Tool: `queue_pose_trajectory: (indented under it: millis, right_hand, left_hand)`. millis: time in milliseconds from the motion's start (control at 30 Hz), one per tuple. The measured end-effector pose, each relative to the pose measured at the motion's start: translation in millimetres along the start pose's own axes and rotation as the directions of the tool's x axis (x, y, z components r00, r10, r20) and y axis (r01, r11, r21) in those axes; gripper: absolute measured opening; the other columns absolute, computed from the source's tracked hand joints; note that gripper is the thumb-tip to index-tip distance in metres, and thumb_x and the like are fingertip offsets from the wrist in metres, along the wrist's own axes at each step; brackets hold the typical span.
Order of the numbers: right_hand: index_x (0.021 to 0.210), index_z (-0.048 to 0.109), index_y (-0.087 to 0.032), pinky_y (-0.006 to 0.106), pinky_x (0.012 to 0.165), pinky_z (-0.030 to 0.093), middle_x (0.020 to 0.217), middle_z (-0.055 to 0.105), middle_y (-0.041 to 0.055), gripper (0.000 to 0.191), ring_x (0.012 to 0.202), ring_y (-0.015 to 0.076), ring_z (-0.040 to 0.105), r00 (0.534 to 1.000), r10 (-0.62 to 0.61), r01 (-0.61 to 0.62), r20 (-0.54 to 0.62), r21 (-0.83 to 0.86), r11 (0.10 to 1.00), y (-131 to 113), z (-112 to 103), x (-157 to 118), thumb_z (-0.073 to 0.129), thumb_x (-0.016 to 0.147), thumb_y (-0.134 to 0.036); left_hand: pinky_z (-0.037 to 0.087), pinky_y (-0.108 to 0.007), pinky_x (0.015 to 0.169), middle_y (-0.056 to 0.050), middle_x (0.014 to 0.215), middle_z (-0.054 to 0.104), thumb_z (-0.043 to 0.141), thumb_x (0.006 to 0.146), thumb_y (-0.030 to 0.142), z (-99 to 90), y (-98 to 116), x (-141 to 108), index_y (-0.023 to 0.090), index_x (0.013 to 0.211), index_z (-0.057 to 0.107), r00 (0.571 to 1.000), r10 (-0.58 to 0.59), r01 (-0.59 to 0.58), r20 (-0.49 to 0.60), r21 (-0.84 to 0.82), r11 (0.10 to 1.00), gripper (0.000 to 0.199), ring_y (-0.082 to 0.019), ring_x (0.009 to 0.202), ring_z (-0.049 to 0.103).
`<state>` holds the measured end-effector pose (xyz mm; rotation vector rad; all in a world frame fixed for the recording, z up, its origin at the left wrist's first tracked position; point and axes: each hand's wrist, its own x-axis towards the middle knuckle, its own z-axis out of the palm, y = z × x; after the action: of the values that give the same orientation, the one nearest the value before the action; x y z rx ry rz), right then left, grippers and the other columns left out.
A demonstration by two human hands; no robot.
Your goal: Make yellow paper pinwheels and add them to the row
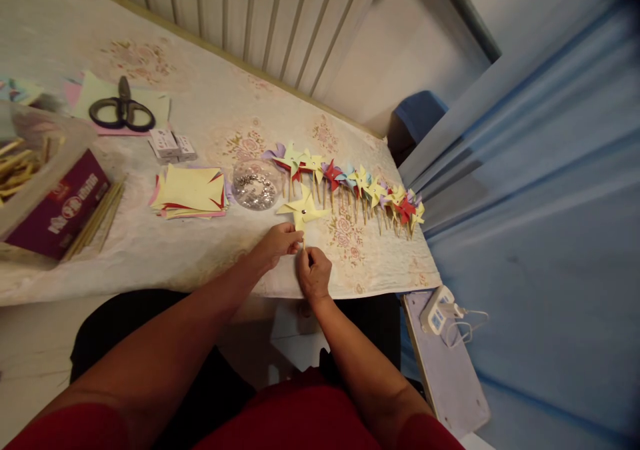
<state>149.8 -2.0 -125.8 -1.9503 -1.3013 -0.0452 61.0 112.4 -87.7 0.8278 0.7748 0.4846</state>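
A yellow paper pinwheel (pixel 303 211) on a thin stick stands up between my hands, with a dark dot at its centre. My left hand (pixel 284 242) is closed, its fingers pinching the stick just under the paper blades. Right below, my right hand (pixel 315 271) is curled round the lower part of the stick, which is mostly hidden. Beyond them a long row of finished pinwheels (pixel 361 182) in yellow, red, purple and blue lies on the table. A clear round dish (pixel 255 187) of small metal pieces is to the left of the yellow pinwheel.
Left of the dish lies a stack of cut paper (pixel 191 192), with small white boxes (pixel 173 145) and black-handled scissors (pixel 123 112) behind. A plastic tub (pixel 60 203) of sticks stands far left beside loose sticks (pixel 100 220). A power strip (pixel 440 310) rests at the lower right.
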Motion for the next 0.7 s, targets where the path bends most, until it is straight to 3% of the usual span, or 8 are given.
queue_pose_trajectory:
  millis: [700]
  right_hand:
    - [0.071,0.060,-0.020,0.025,0.061,0.036,0.065,0.057,-0.0008,0.033,0.060,0.0132,0.050,1.000,-0.024,0.024,0.005,0.008,1.000,0.0,0.2,0.4,0.046,0.098,-0.032]
  left_hand:
    - [0.036,-0.019,0.048,0.003,0.053,0.056,0.075,0.072,0.018,-0.9,0.2,-1.2,0.016,0.065,0.057,0.995,0.055,-0.060,0.080,0.069,0.996,0.019,-0.006,0.044,0.046]
